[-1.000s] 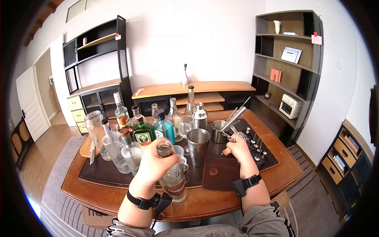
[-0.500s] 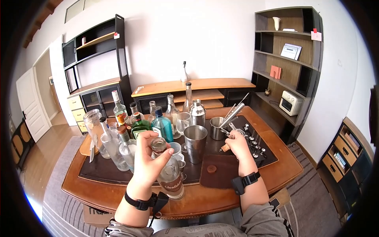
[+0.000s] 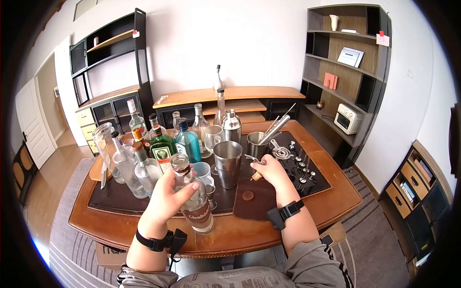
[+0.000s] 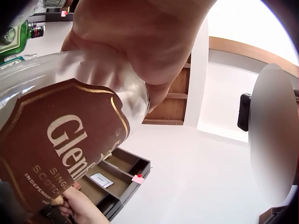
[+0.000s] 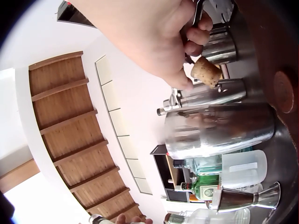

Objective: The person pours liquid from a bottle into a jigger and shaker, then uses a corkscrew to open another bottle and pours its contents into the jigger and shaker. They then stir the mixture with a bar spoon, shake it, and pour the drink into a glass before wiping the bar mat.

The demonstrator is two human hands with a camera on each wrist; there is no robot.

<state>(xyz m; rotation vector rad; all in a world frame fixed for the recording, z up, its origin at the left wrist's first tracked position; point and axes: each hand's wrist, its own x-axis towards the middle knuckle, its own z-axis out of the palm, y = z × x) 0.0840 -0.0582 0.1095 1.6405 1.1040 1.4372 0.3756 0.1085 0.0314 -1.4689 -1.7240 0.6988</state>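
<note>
Grey shirt (image 3: 240, 278) at six o'clock, faded lettering on front. Left sleeve (image 3: 151, 278) at seven, right sleeve (image 3: 307, 259) at five: grey, black-striped. Black straps (image 3: 152, 244) on both wrists, black modules (image 3: 178, 239) attached.

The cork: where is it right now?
In the head view, the cork pokes out by the person's right hand, to the right of the tall steel cup and near the brown leather mat.

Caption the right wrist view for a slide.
Right hand gripping a metal tool, cork by its fingers, near a steel tumbler.
</note>
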